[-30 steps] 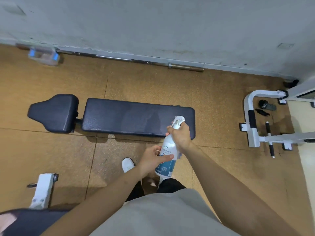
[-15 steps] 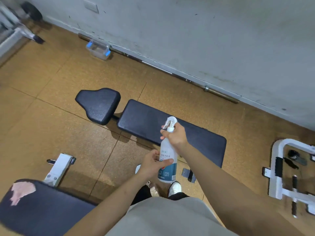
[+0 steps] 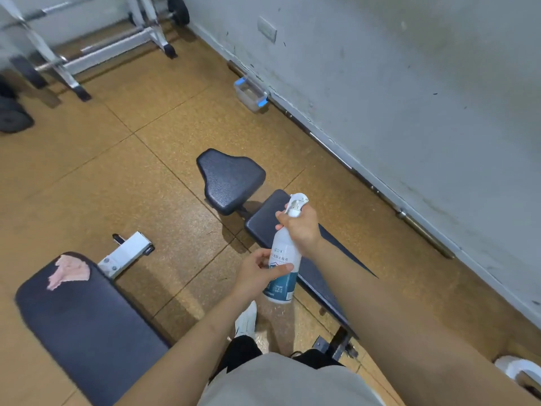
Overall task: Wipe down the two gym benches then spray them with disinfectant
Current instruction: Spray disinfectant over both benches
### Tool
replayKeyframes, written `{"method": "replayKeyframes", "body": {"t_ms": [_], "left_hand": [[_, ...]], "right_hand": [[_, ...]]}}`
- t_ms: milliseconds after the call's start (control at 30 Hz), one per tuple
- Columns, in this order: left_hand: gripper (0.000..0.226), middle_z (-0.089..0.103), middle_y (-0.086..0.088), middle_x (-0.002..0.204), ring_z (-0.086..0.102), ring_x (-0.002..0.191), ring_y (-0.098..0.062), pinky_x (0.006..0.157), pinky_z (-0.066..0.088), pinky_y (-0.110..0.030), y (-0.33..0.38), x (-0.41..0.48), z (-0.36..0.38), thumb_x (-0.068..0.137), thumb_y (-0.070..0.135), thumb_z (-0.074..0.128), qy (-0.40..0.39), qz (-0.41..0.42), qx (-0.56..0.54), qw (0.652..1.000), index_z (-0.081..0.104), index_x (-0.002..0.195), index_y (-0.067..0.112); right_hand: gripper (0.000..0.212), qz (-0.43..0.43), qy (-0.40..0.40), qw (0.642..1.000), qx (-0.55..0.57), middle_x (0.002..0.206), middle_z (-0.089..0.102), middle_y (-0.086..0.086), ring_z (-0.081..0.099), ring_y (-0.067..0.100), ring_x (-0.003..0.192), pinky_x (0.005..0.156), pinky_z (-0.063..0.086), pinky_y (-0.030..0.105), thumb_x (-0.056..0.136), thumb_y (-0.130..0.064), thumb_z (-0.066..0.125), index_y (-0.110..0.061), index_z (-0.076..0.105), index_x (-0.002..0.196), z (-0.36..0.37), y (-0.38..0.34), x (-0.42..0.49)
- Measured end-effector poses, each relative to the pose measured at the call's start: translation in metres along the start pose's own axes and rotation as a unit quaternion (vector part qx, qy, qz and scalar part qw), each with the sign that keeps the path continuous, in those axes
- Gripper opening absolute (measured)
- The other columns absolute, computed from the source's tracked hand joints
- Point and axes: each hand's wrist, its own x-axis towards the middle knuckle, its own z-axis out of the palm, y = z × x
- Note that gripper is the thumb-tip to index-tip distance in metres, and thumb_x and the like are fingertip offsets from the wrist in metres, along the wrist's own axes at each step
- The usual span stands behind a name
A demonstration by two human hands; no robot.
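Fingers (image 3: 281, 215) are off the pink cloth (image 3: 68, 272), parked on the left bench (image 3: 87, 326), so wiping seems done. Left hand (image 3: 254, 273) curls round the bottle (image 3: 283, 250) to steady it; right hand (image 3: 303, 230) grips its neck above the right bench (image 3: 260, 221), likely aiming. Label too blurred to read.

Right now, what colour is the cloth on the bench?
The cloth is pink; head view.

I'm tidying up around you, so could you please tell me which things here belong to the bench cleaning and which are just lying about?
Job in hand:
bottle, gripped by right hand and left hand
far bench
near bench
cloth on the near bench

Lying about:
barbell
box
rack
plates
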Motion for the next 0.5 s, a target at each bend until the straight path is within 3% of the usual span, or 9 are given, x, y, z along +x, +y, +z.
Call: {"method": "replayKeyframes", "body": {"t_ms": [100,200,300,400,500], "left_hand": [[0.044,0.077,0.005,0.097,0.074,0.093,-0.016,0.088,0.062,-0.044,0.008,0.005,-0.008,0.066,0.041,0.094,0.020,0.013,-0.021,0.999,0.071,0.102,0.027],[0.037,0.077,0.004,0.098,0.074,0.088,-0.011,0.075,0.062,-0.027,0.015,0.003,-0.009,0.075,0.030,0.091,0.029,0.030,-0.018,0.999,0.071,0.106,0.024],[0.041,0.076,0.001,0.103,0.073,0.094,-0.016,0.079,0.062,-0.031,0.019,0.001,-0.005,0.075,0.030,0.091,0.024,0.041,-0.013,0.999,0.072,0.110,0.022],[0.047,0.075,0.005,0.104,0.071,0.092,-0.007,0.075,0.059,-0.025,0.016,-0.006,0.008,0.075,0.038,0.090,0.022,0.037,0.016,0.999,0.070,0.115,0.023],[0.052,0.073,0.007,0.108,0.070,0.096,-0.007,0.082,0.061,-0.030,0.003,-0.018,0.033,0.073,0.046,0.089,0.042,0.027,0.018,0.999,0.068,0.117,0.026]], "right_hand": [[0.025,-0.006,-0.018,1.000,-0.017,0.096,0.073,0.006,0.075,0.026,0.075,0.072,0.063,0.046,0.088,-0.013,0.075,-0.010,0.058,0.107,0.013,-0.014,0.009],[0.016,-0.013,-0.017,1.000,-0.006,0.082,0.069,0.007,0.069,0.022,0.066,0.062,0.058,0.036,0.091,-0.009,0.072,-0.008,0.058,0.099,0.017,-0.023,0.011],[0.019,-0.012,-0.002,1.000,-0.008,0.073,0.065,0.006,0.067,0.018,0.062,0.060,0.055,0.033,0.093,-0.009,0.070,-0.016,0.056,0.082,0.009,-0.023,0.010],[0.016,-0.002,-0.030,0.999,0.025,0.081,0.069,0.003,0.070,0.019,0.067,0.063,0.058,0.034,0.093,-0.008,0.071,-0.016,0.058,0.087,-0.006,-0.015,0.005],[0.015,-0.001,-0.052,0.997,0.049,0.090,0.071,0.006,0.071,0.020,0.068,0.062,0.059,0.032,0.092,-0.006,0.072,-0.015,0.060,0.096,-0.024,0.001,0.000]]}}
